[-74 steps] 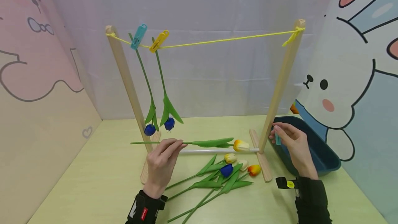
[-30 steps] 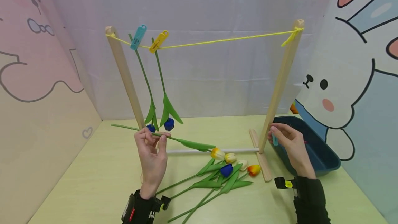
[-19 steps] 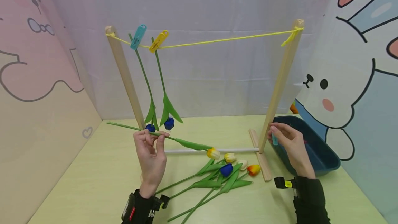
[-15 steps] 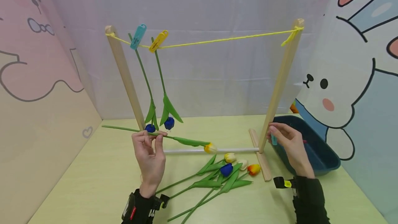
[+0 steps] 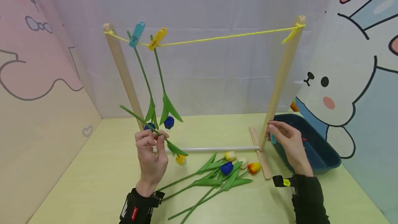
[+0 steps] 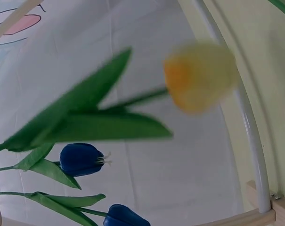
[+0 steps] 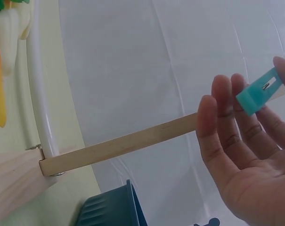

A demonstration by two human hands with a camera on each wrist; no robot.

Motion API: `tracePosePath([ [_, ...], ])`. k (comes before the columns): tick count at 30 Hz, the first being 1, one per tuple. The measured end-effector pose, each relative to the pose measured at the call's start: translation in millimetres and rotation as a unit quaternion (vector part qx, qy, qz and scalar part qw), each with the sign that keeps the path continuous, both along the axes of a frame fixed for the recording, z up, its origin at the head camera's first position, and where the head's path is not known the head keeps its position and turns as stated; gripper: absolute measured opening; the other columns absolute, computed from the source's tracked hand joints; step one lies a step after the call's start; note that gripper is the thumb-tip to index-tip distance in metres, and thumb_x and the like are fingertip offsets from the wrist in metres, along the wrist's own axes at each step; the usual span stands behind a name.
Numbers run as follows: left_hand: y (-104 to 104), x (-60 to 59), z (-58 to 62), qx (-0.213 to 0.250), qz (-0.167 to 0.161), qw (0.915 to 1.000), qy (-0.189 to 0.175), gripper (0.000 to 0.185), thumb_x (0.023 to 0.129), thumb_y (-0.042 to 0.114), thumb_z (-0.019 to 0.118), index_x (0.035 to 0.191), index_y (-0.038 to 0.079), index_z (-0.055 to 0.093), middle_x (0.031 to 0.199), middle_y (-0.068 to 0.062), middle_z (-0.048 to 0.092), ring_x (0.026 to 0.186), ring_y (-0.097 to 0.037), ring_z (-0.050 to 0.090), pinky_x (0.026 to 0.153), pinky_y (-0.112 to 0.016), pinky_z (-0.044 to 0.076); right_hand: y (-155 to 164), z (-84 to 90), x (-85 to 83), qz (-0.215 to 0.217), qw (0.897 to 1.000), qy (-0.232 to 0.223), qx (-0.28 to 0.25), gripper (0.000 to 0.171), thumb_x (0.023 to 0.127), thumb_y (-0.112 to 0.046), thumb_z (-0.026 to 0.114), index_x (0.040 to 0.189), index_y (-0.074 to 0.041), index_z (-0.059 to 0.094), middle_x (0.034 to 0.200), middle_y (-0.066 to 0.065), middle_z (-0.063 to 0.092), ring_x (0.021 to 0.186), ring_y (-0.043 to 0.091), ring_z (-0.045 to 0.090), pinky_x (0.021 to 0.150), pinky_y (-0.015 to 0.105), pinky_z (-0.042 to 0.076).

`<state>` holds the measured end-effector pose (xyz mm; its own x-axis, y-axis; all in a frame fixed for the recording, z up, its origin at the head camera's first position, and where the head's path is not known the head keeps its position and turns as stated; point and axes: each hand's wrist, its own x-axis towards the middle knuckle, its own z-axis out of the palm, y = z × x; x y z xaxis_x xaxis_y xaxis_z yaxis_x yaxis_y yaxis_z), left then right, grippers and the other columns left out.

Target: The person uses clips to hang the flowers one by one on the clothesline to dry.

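Observation:
My left hand (image 5: 151, 161) pinches the green stem of a yellow-and-white artificial tulip (image 5: 181, 159). Its stem end points up and left, and the bloom hangs low to the right; the left wrist view shows that bloom (image 6: 199, 77) blurred and close. My right hand (image 5: 287, 144) holds a light-blue clothespin (image 7: 259, 92) between thumb and fingers, beside the right wooden post. Two blue tulips (image 5: 169, 122) hang head down from the yellow string (image 5: 217, 38), one under a blue clothespin (image 5: 137, 34) and one under a yellow clothespin (image 5: 157, 39).
Several tulips, among them a blue one (image 5: 226, 168) and an orange one (image 5: 254, 168), lie on the table below the white crossbar (image 5: 214, 149). A dark teal bin (image 5: 323, 151) stands right of the right wooden post (image 5: 283, 78). The left post (image 5: 122, 72) rises behind my left hand.
The left hand has turned the tulip from level to slanting, stem end up and left, bloom swung left and down. The right hand with its clothespin has barely moved.

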<state>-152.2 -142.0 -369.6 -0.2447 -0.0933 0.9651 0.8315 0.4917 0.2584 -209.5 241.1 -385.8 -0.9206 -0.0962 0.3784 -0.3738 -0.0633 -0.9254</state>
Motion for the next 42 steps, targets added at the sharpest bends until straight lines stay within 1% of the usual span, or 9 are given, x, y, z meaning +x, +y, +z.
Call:
tracePosePath([
  [9,3,0.4,0.9,0.046,-0.072,0.9959,-0.031,0.029,0.097,-0.011,0.053,0.091,-0.015,0.025,0.096,-0.028,0.034,0.088,-0.013,0.064,0.081,-0.016,0.056,-4,-2.5,-0.7,-0.012,1.0,0.014,-0.017,0.021,0.102,-0.003,0.055,0.119,0.007,0.063,0.089,-0.005,0.074,0.078,0.009,0.068,0.076,0.018,0.057],
  [15,2,2.5,-3.3,0.062,-0.084,0.9907,-0.086,0.031,0.089,-0.022,0.057,0.097,-0.017,0.027,0.104,-0.026,0.047,0.094,-0.004,0.069,0.085,-0.014,0.056,-17,-4.6,-0.7,-0.048,0.996,0.038,-0.069,0.025,0.1,-0.001,0.057,0.12,0.015,0.06,0.091,-0.002,0.076,0.081,0.01,0.071,0.081,0.018,0.059],
  [22,7,0.8,3.7,0.103,-0.123,0.9764,-0.144,0.034,0.092,-0.017,0.058,0.112,-0.02,0.031,0.112,0.0,0.057,0.096,-0.006,0.072,0.092,-0.022,0.057,-26,3.7,-1.9,-0.047,0.99,0.074,-0.107,0.028,0.098,0.004,0.057,0.124,0.017,0.06,0.099,-0.001,0.079,0.09,0.01,0.075,0.091,0.02,0.057],
  [27,9,-5.0,11.2,0.131,-0.165,0.9612,-0.178,0.035,0.095,-0.01,0.06,0.123,-0.019,0.041,0.108,0.0,0.061,0.098,-0.008,0.073,0.091,-0.023,0.058,-32,13.8,-6.0,-0.058,0.991,0.084,-0.087,0.024,0.099,0.001,0.058,0.121,0.009,0.066,0.099,-0.005,0.079,0.095,0.008,0.073,0.096,0.018,0.055],
  [29,7,-10.6,9.3,0.136,-0.189,0.9555,-0.181,0.034,0.095,-0.008,0.061,0.125,-0.017,0.048,0.108,-0.009,0.064,0.1,-0.012,0.074,0.09,-0.024,0.058,-36,18.1,-6.7,-0.066,0.991,0.087,-0.082,0.023,0.099,0.0,0.059,0.119,0.004,0.069,0.101,-0.008,0.077,0.095,0.006,0.07,0.094,0.015,0.054],
  [32,-3,-36.3,-13.9,0.104,-0.203,0.9593,-0.166,0.035,0.093,-0.012,0.061,0.127,-0.014,0.055,0.117,-0.019,0.065,0.104,-0.016,0.074,0.088,-0.022,0.058,-42,25.5,-7.4,-0.076,0.989,0.092,-0.082,0.02,0.098,-0.003,0.061,0.116,-0.002,0.07,0.099,-0.008,0.074,0.091,0.005,0.066,0.088,0.013,0.053],
  [36,-10,-57.5,-25.7,0.083,-0.213,0.959,-0.167,0.035,0.092,-0.012,0.062,0.127,-0.007,0.062,0.126,-0.018,0.067,0.104,-0.02,0.074,0.079,-0.021,0.056,-50,35.7,-7.1,-0.069,0.988,0.118,-0.078,0.02,0.097,-0.001,0.062,0.117,0.002,0.068,0.094,-0.006,0.069,0.083,0.006,0.062,0.081,0.012,0.053],
  [39,-7,-54.8,-10.7,0.095,-0.21,0.9531,-0.196,0.03,0.094,-0.004,0.066,0.124,-0.002,0.066,0.123,-0.018,0.069,0.1,-0.024,0.075,0.074,-0.026,0.057,-56,43.4,-8.2,-0.06,0.984,0.149,-0.075,0.022,0.096,0.001,0.063,0.117,0.005,0.067,0.094,-0.006,0.07,0.083,0.004,0.064,0.08,0.012,0.054],
  [42,-18,-80.1,-33.4,0.065,-0.194,0.9593,-0.194,0.034,0.095,-0.003,0.064,0.128,0.0,0.064,0.127,-0.016,0.068,0.1,-0.023,0.074,0.072,-0.024,0.055,-61,50.8,-10.8,-0.058,0.981,0.176,-0.065,0.026,0.094,-0.003,0.067,0.118,0.007,0.067,0.098,-0.007,0.072,0.087,0.003,0.066,0.083,0.012,0.055],
])
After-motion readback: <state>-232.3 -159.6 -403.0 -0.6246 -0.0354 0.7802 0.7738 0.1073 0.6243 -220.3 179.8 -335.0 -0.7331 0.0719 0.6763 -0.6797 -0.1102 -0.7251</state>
